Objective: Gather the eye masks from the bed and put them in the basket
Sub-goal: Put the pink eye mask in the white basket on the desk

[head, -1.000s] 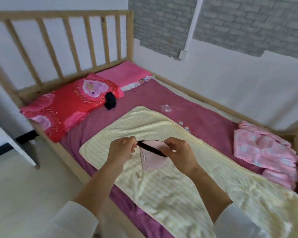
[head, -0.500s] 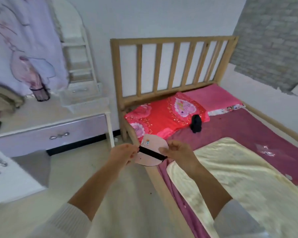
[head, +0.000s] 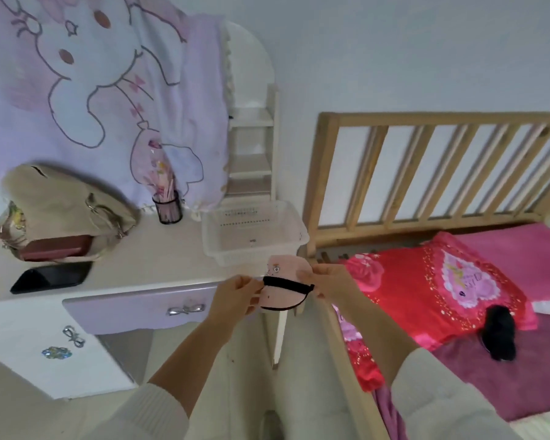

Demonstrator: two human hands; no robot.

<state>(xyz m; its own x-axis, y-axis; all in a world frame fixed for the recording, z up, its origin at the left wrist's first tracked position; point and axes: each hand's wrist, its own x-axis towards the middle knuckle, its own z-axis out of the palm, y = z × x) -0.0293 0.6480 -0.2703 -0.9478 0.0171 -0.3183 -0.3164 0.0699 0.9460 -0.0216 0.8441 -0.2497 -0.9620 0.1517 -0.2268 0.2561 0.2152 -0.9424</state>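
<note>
A pink eye mask with a black strap is stretched between my left hand and my right hand, each pinching one end. It hangs in the air just in front of the white plastic basket, which stands on the right end of the dresser top. A black eye mask lies on the bed at the lower edge of the red pillow.
The white and lilac dresser carries a beige bag, a dark red case, a black phone and a pen cup. The wooden headboard and bed rail stand right of the basket. A bunny-print cloth hangs behind.
The view has swung left from the bed to the dresser. Both hands have carried the pink eye mask off the yellow blanket and up to the basket.
</note>
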